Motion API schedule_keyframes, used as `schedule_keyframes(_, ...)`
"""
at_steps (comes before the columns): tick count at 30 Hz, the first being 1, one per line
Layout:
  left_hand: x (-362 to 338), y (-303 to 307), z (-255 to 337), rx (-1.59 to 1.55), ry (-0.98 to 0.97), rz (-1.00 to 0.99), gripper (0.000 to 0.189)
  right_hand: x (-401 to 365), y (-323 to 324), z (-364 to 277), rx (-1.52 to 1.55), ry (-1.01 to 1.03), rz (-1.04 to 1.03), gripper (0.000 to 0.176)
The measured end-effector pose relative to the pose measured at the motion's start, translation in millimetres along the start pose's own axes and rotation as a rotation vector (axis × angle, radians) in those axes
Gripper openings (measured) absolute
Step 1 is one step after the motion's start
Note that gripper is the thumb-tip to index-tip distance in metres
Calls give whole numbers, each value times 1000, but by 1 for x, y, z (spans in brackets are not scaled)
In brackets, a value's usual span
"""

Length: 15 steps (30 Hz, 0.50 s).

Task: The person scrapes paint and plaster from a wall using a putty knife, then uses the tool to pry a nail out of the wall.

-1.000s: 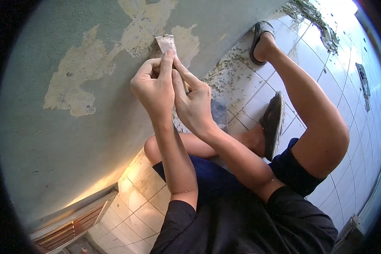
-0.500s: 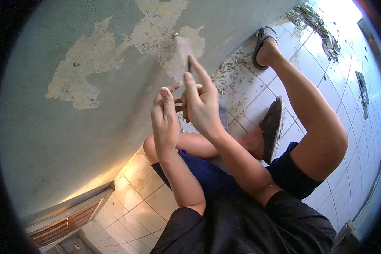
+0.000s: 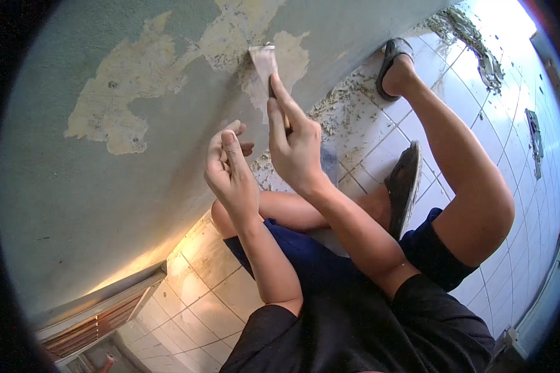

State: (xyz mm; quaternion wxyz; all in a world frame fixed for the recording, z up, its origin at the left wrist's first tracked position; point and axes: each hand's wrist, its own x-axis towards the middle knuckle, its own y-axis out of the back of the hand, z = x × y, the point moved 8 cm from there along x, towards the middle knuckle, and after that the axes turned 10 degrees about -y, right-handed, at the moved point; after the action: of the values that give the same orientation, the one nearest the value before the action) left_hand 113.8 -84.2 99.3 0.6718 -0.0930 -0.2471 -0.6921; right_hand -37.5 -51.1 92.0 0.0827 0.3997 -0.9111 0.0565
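My right hand grips a scraper with a flat metal blade, forefinger stretched along it. The blade presses against a green painted wall at the edge of a bare beige patch where paint is gone. My left hand hovers just left of the right one, fingers loosely curled, holding nothing and a little away from the wall.
I sit on a white tiled floor with my knees bent and sandals on both feet. Paint flakes litter the tiles by the wall. A slatted vent sits low at the left. Debris lies farther off.
One second ago both hands held the scraper at the wall. My left hand has let go and dropped down and left; my right hand alone now holds the blade on the wall.
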Motion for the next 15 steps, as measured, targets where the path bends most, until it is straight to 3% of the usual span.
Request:
schedule_keyframes(2, -1, 0, -11, -33, 95, 25, 43, 6, -2, 0, -9, 49, 19, 46)
schedule_keyframes(4, 4, -2, -11, -54, 53, 36, 43, 21, 7, -18, 3, 177, 126, 45)
schedule_keyframes(6, -5, 5, -9, -56, 34, 24, 43, 33, 16, -17, -2, -147, 15, 44)
schedule_keyframes(9, 1, -5, -11, -72, 66, 22, 42, 4, 4, -13, -68, 177, 82, 45)
schedule_keyframes(12, 4, -7, -10, -70, 66, 16, 42, 6, 3, 10, -86, -145, -17, 44)
schedule_keyframes(15, -3, -5, -9, -55, 37, 9, 42, 4, 5, 11, -86, -154, -16, 44)
